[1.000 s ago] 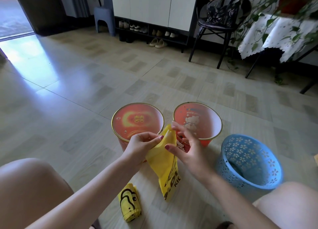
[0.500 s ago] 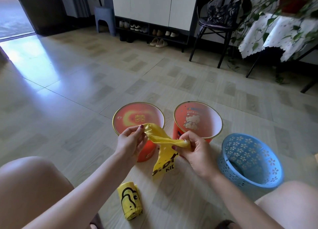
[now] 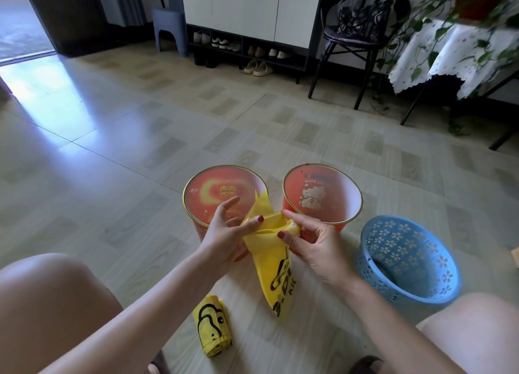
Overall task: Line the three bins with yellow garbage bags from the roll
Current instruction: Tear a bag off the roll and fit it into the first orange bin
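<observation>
Looking down at a tiled floor (image 3: 118,160), we are seeing two bare hands working a yellow garbage bag (image 3: 276,264) just above it. The left hand (image 3: 224,233) is pinching the bag's upper edge between thumb and fingers, with its forefinger stretched out over the nearest bin. The right hand (image 3: 314,241) is pinching the same edge from the other side, thumb and forefinger pressed together on the plastic. The bag's top is bunching between the two grips, one flap is sticking up, and the rest, printed with black lettering, is hanging down toward the floor.

Three bins are standing on the floor behind and beside the hands. A red bin with a gold emblem (image 3: 196,196) is sitting directly behind the left hand. A red bin with a cartoon cat (image 3: 348,196) is standing just beside it, behind the right hand. A blue perforated basket (image 3: 415,261) is sitting to the right of both, close to the person's right knee. None of the three is showing a liner.

The roll of yellow bags (image 3: 212,327) is lying on the floor between the person's knees, below the hanging bag and apart from it.
</observation>
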